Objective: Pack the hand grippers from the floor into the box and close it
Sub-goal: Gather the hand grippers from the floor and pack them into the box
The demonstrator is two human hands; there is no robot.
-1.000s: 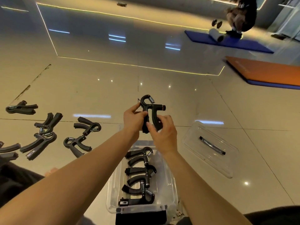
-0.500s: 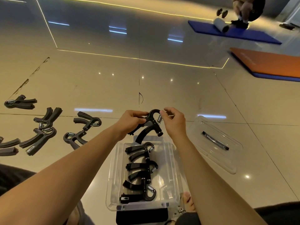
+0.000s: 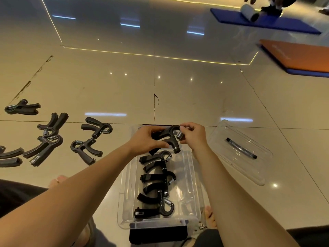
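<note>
A black hand gripper (image 3: 170, 138) with a steel spring hangs just above the far end of the clear plastic box (image 3: 191, 198). My left hand (image 3: 146, 139) grips its handles and my right hand (image 3: 193, 135) pinches its spring end. Three hand grippers (image 3: 156, 186) lie in a row inside the box. Several more hand grippers (image 3: 48, 139) are spread on the floor to the left. The clear lid (image 3: 239, 152) with a dark handle lies upside down on the floor to the right of the box.
Glossy tiled floor all around. My bare feet (image 3: 211, 217) and dark-clothed knees flank the box's near end. An orange mat (image 3: 299, 57) and a blue mat (image 3: 267, 24) with a white roll lie far right, where another person crouches.
Both hands have lowered the held hand gripper from chest height down to the box's far end and turned it flat, handles pointing left. The view has tilted down.
</note>
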